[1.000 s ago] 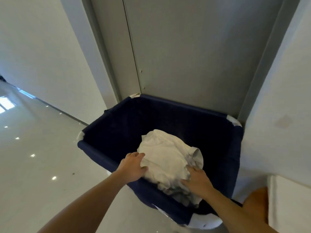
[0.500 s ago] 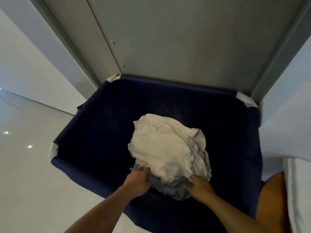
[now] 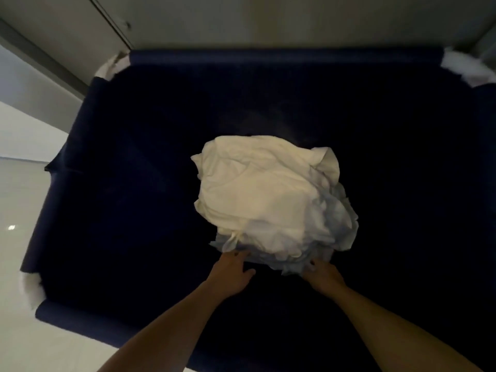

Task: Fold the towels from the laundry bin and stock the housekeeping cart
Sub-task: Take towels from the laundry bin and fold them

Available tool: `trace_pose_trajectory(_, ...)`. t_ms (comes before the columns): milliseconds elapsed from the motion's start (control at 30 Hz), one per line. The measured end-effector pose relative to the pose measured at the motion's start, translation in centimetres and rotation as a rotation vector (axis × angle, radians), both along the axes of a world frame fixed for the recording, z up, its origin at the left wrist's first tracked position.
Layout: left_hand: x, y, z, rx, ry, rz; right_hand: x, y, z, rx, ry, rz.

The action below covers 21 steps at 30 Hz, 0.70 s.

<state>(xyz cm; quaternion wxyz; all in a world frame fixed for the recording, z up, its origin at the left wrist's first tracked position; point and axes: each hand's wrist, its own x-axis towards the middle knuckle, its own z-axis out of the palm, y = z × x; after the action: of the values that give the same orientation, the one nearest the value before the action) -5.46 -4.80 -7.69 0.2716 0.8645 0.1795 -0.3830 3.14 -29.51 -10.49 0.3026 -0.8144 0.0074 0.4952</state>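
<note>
A: Deep inside the laundry bin (image 3: 88, 183), towel pile (image 3: 271, 200) sits right of centre. Hands were on its top a second ago; now both are down at its near bottom edge.
B: Grip?
A: Left hand (image 3: 230, 272) and right hand (image 3: 323, 275) fingers tucked under the pile; can't tell if clamped. Looks like scoop-lift prep. Nothing folded yet.

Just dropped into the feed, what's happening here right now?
A person is leaning over a dark blue laundry bin and reaching into it with both hands. The left hand and right hand are at the near underside of a crumpled bundle of white towels, fingers tucked under its edge. Nothing is folded yet.
</note>
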Motion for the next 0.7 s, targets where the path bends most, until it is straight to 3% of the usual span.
trace_pose_trajectory(233,-0.1,5.0,-5.3,-0.029,0.133,-0.064,0.3,3.2,-8.2,-0.159,0.163,-0.162)
trace_pose_trajectory(433,-0.2,6.4,-8.0,0.012,0.184,-0.092,1.1,5.2,-14.0,-0.286,0.04,-0.299)
trace_pose_trajectory(567,-0.4,6.9,-8.2,0.002,0.175,-0.115,1.5,6.2,-14.0,-0.329,-0.018,-0.234)
trace_pose_trajectory(700,0.6,6.5,-6.7,-0.038,0.148,-0.114,1.2,5.6,-10.4,-0.283,-0.082,-0.29)
